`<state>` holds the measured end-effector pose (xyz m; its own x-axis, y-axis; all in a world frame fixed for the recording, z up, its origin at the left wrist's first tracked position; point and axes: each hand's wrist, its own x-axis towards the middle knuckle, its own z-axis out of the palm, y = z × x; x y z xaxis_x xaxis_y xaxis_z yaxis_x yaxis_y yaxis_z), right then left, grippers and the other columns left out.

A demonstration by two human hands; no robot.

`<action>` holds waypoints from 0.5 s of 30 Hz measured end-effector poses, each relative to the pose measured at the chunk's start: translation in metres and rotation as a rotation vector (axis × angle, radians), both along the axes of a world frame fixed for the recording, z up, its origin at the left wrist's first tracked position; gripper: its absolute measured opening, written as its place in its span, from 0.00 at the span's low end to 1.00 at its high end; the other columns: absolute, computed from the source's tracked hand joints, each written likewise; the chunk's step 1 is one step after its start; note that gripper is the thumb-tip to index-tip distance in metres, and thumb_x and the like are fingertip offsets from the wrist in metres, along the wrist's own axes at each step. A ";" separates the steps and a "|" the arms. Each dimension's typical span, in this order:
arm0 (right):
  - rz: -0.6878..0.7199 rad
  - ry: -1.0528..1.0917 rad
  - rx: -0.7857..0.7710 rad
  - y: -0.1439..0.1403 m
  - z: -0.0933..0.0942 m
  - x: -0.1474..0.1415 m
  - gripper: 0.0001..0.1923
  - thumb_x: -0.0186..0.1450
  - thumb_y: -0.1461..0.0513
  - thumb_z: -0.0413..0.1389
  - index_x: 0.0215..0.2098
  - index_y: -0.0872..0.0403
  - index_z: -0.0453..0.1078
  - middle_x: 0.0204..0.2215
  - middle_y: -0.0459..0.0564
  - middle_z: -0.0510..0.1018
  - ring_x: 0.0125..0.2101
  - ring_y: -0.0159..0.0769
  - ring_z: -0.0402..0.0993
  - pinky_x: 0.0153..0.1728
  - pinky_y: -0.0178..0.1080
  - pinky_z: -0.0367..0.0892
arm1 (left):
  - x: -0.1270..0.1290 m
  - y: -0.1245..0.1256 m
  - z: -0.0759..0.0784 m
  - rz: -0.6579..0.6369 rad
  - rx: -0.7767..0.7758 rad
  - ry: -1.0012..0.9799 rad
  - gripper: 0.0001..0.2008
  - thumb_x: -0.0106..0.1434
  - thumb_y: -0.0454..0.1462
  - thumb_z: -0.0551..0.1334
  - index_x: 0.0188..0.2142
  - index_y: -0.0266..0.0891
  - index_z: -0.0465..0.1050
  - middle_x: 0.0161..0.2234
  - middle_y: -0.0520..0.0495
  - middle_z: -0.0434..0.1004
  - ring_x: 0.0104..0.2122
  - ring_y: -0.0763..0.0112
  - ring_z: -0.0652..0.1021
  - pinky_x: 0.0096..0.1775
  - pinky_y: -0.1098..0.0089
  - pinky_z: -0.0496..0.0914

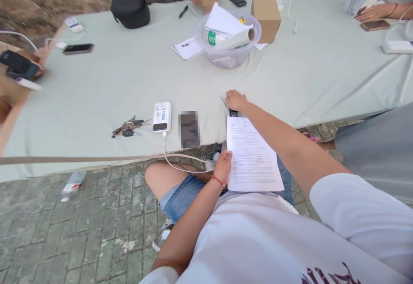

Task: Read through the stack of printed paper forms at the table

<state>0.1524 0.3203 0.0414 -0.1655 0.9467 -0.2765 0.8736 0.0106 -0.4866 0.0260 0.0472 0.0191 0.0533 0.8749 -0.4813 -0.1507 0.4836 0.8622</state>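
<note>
A sheaf of printed white paper point(253, 159) lies over my lap, its top end by the table edge. My left hand point(223, 166) is closed on its left edge, thumb on top; a red string bracelet circles that wrist. My right hand point(236, 100) rests on the table just beyond the top of the sheaf, its fingers curled down. A small black object point(232, 113) shows between this hand and the paper; the hand covers the rest, so its kind is unclear. Left of the paper are a pixelated dark rectangle point(189, 129) and a white power bank point(161, 117) with a cable.
Keys point(130, 127) lie farther left on the cloth-covered table point(129, 77). Across it stand a clear plastic basin point(226, 56) with papers and a bottle, a cardboard box point(266, 19) and a black cap point(130, 8). Other people's hands are at the far side and both ends.
</note>
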 end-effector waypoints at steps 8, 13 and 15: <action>-0.019 0.004 0.036 -0.029 0.008 -0.006 0.28 0.75 0.60 0.39 0.72 0.55 0.58 0.76 0.61 0.53 0.77 0.53 0.40 0.71 0.73 0.34 | 0.008 -0.006 -0.004 0.035 -0.006 -0.029 0.19 0.63 0.54 0.66 0.38 0.41 0.71 0.35 0.47 0.79 0.36 0.62 0.77 0.43 0.62 0.73; -0.032 -0.008 0.030 -0.035 0.011 -0.008 0.28 0.76 0.60 0.38 0.71 0.56 0.58 0.75 0.63 0.55 0.76 0.52 0.42 0.72 0.72 0.34 | 0.013 -0.007 -0.008 0.049 -0.012 -0.052 0.19 0.63 0.53 0.65 0.38 0.41 0.71 0.35 0.46 0.79 0.37 0.61 0.79 0.44 0.60 0.74; -0.030 -0.008 0.042 -0.036 0.011 -0.008 0.28 0.76 0.60 0.38 0.71 0.56 0.59 0.75 0.63 0.56 0.76 0.52 0.43 0.72 0.72 0.34 | 0.014 -0.007 -0.009 0.062 -0.012 -0.046 0.18 0.63 0.53 0.66 0.38 0.41 0.71 0.34 0.47 0.79 0.37 0.61 0.79 0.44 0.60 0.75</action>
